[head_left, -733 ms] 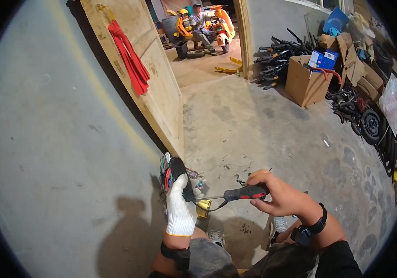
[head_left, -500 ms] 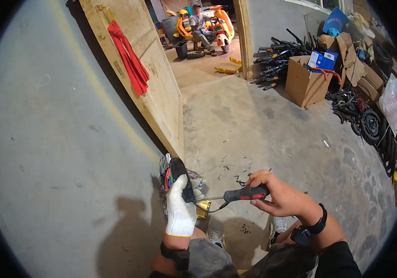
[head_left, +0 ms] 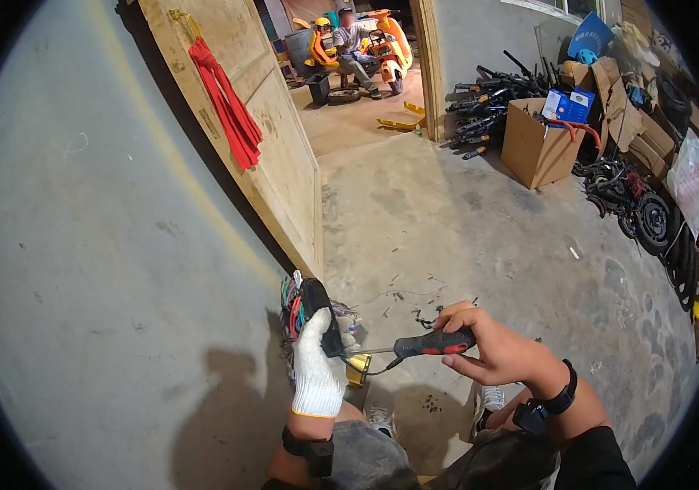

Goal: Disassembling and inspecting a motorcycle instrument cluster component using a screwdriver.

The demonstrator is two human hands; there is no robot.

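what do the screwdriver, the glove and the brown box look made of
Screwdriver handle: dull black and red, probably plastic or rubber. Shaft: thin, grey, straight, likely steel. Glove: white knit fabric, judging by its ribbed cuff. Box: matt brown, flat-panelled, apparently cardboard.

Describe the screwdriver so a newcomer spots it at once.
Start at the open wooden door and drop past its lower corner to the white-gloved left hand, which holds a black part. To its right, the bare right hand grips the screwdriver, its metal shaft pointing left toward that part. Red patches on its black handle set it apart from that part.
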